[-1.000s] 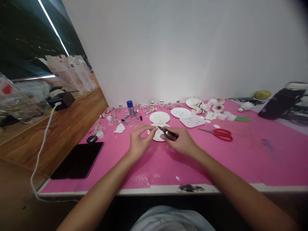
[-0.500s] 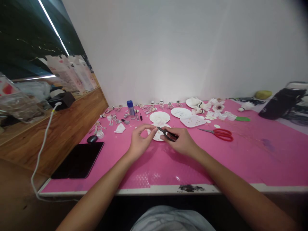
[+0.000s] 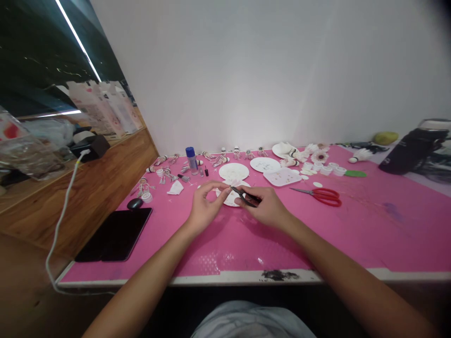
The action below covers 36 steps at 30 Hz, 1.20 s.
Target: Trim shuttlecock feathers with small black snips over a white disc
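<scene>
Black-handled pliers are gripped in my right hand, their jaws pointing left to the fingertips of my other hand. My left hand pinches thumb to forefinger at the plier tips; whatever lies between them is too small to make out. Below both hands sits a white plate with small bits on it, partly covered by my fingers. Just behind it are another white plate and, to the right, a third plate with tiny pieces. A white tray holds small parts.
Red-handled scissors lie right of my hands. Shuttlecocks and small white cups stand behind them. A blue-capped bottle, a tissue, a mouse and a black tablet are leftward. A dark flask is far right.
</scene>
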Available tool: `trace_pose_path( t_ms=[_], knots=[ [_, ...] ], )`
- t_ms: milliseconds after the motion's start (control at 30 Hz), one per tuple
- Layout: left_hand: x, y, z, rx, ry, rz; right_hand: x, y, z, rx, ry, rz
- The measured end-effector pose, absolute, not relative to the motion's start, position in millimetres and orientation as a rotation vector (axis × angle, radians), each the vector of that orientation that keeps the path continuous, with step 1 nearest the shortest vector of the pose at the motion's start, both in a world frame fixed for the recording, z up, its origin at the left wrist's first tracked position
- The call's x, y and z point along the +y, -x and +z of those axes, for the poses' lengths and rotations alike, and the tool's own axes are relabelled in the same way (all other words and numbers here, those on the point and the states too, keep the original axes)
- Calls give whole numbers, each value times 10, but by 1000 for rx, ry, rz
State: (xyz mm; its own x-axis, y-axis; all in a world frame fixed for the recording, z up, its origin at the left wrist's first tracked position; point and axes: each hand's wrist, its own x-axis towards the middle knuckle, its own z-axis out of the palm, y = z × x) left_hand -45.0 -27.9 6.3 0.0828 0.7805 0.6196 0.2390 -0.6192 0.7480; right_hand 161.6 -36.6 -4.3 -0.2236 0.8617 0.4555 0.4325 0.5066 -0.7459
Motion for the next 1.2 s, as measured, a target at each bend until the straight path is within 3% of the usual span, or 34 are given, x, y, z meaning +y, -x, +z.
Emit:
trace_pose_path(
  t_ms=[900,1200],
  knots=[
    [-289,452,53,1000,-1920,1573,-373,-1661,1,-1915,1069,499],
    [-269,430,-4,1077,-1905,1635,-336,-1621,-93,-1811,1090,621]
  ],
)
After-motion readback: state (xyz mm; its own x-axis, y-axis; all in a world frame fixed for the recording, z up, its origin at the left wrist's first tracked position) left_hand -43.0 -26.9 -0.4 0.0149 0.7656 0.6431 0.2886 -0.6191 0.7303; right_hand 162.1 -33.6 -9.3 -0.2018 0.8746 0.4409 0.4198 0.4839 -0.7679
